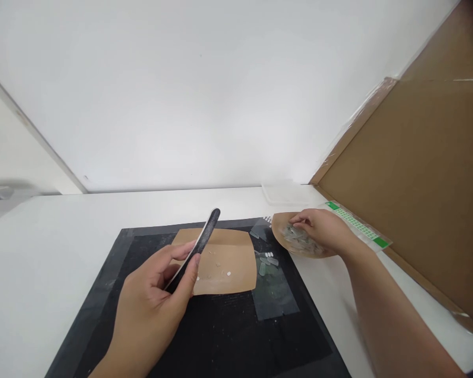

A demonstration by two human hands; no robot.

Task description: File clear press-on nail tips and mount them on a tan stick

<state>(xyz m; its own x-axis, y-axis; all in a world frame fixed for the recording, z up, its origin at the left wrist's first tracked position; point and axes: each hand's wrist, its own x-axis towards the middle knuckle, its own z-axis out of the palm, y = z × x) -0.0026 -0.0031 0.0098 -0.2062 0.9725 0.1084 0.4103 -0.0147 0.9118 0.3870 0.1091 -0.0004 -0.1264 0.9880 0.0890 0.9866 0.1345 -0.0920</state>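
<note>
My left hand [153,294] is closed round a black nail file [208,228] with a pale edge, held slanting up above the black mat. Behind the file lies a square of brown paper [236,252] with a few small white and clear bits on it. My right hand [319,226] reaches over a brown dish [278,226] heaped with clear false nail tips [299,240]. Its thumb and fingertips are pinched together at the pile; whatever is between them is too small to make out. Several loose nail tips [268,261] lie between the brown paper and the dish.
The black mat [220,341] covers the middle of the white table [82,210]. A clear sheet with a green grid strip [358,223] lies beyond my right wrist. A clear tray [286,193] stands at the back. Cardboard [418,199] walls the right side.
</note>
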